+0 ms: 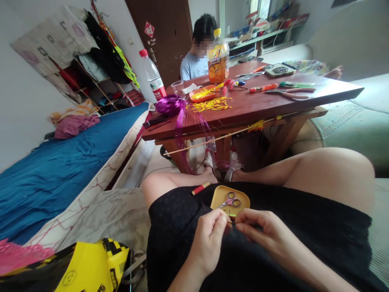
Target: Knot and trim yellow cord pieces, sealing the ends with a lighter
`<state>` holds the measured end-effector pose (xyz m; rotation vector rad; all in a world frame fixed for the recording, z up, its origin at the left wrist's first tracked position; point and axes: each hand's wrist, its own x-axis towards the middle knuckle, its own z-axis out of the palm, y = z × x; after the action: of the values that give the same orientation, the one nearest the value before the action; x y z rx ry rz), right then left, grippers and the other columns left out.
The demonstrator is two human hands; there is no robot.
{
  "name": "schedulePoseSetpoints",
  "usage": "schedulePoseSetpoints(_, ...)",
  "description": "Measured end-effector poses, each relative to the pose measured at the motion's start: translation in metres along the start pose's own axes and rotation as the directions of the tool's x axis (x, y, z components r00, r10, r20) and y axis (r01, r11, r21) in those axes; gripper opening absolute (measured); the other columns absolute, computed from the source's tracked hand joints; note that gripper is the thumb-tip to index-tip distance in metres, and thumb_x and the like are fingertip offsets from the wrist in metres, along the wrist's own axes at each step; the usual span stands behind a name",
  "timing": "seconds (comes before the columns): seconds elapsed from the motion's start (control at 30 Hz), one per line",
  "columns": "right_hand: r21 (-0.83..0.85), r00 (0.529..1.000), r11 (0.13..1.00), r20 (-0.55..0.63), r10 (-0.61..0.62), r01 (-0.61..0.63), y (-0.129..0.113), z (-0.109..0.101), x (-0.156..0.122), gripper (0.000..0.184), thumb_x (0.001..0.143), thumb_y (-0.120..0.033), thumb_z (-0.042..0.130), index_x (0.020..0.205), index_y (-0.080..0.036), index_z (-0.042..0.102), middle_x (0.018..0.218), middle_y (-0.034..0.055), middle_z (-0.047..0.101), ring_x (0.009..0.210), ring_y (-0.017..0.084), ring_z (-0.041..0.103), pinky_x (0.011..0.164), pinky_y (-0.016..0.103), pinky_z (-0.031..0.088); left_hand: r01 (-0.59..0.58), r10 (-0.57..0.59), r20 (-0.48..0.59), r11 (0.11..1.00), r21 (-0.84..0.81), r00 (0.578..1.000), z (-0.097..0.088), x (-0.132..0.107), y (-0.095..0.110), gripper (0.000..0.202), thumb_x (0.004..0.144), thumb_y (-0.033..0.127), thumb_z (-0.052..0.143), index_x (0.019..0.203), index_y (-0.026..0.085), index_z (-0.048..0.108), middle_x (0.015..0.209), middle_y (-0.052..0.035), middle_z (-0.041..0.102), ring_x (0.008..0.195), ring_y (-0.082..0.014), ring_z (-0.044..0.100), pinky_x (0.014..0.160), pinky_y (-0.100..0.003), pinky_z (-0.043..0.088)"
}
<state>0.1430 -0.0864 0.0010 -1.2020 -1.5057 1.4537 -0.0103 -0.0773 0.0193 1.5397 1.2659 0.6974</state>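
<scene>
My left hand (pixel 211 239) and my right hand (pixel 263 231) meet over my lap on the black skirt (pixel 304 227), fingertips pinched together on something small that I cannot make out. Just beyond them a yellow tray (pixel 243 199) rests on my lap with small pink-handled scissors (pixel 230 201) in it. A red spool (pixel 200 188) lies left of the tray. A thin wooden stick (pixel 219 138) with a yellow tassel (pixel 255 126) stretches across below the table edge.
A red wooden table (pixel 258 105) ahead holds purple thread (pixel 172 104), yellow strands (pixel 212 104), an orange tray, a juice bottle (pixel 218 56), a water bottle (pixel 153 77), a cup, pliers and pens. Another person sits behind it. A blue-covered bed (pixel 60 166) lies left; a yellow bag (pixel 91 267) near left.
</scene>
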Motion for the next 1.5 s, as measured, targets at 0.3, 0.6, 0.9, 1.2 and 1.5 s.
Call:
schedulePoseSetpoints(0.3, -0.21, 0.983, 0.967, -0.085, -0.162, 0.142, -0.001, 0.006, -0.001, 0.009, 0.079, -0.024, 0.055, 0.076, -0.02, 0.062, 0.063, -0.0008, 0.063, 0.057, 0.014, 0.056, 0.056, 0.024, 0.044, 0.142, -0.137, 0.037, 0.956, -0.256, 0.99, 0.003, 0.003, -0.001, 0.025, 0.078, 0.029, 0.049, 0.057, 0.018, 0.041, 0.053, 0.005, 0.038, 0.053, -0.0097, 0.033, 0.052, -0.022, 0.028)
schedulePoseSetpoints(0.6, -0.359, 0.911, 0.888, -0.186, -0.369, 0.287, 0.004, 0.012, -0.002, 0.011, 0.079, -0.017, 0.054, 0.074, -0.021, 0.062, 0.067, -0.0005, 0.067, 0.06, 0.014, 0.064, 0.056, 0.021, 0.05, 0.17, -0.18, -0.006, 0.939, -0.3, 0.984, 0.004, 0.005, 0.0, 0.022, 0.074, 0.026, 0.051, 0.055, 0.017, 0.047, 0.053, 0.0039, 0.042, 0.054, -0.0106, 0.037, 0.055, -0.023, 0.03)
schedulePoseSetpoints(0.9, -0.357, 0.907, 0.881, -0.167, -0.387, 0.311, 0.004, 0.012, -0.003, 0.012, 0.082, -0.02, 0.053, 0.075, -0.023, 0.063, 0.067, -0.0004, 0.066, 0.059, 0.014, 0.064, 0.056, 0.022, 0.051, 0.183, -0.192, 0.005, 0.926, -0.331, 0.981, 0.004, 0.004, -0.001, 0.023, 0.074, 0.028, 0.053, 0.055, 0.017, 0.044, 0.054, 0.0048, 0.038, 0.054, -0.0099, 0.032, 0.053, -0.023, 0.027)
schedulePoseSetpoints(1.2, -0.241, 0.933, 0.929, -0.162, -0.323, 0.28, 0.006, 0.012, -0.001, 0.006, 0.078, -0.02, 0.059, 0.074, -0.021, 0.063, 0.065, -0.0016, 0.068, 0.058, 0.014, 0.063, 0.057, 0.02, 0.051, 0.222, -0.218, 0.062, 0.863, -0.453, 0.974, 0.004, 0.003, -0.002, 0.021, 0.075, 0.026, 0.053, 0.058, 0.016, 0.045, 0.055, 0.0044, 0.038, 0.055, -0.0092, 0.032, 0.053, -0.022, 0.026)
schedulePoseSetpoints(1.5, -0.264, 0.939, 0.931, -0.163, -0.302, 0.253, 0.005, 0.014, -0.003, 0.011, 0.083, -0.02, 0.052, 0.075, -0.02, 0.059, 0.07, -0.0008, 0.065, 0.064, 0.014, 0.063, 0.061, 0.021, 0.048, 0.012, -0.022, -0.164, 0.998, -0.06, 0.986, 0.009, -0.002, 0.001, 0.023, 0.081, 0.023, 0.048, 0.059, 0.017, 0.048, 0.059, 0.0021, 0.045, 0.058, -0.0123, 0.042, 0.055, -0.023, 0.031)
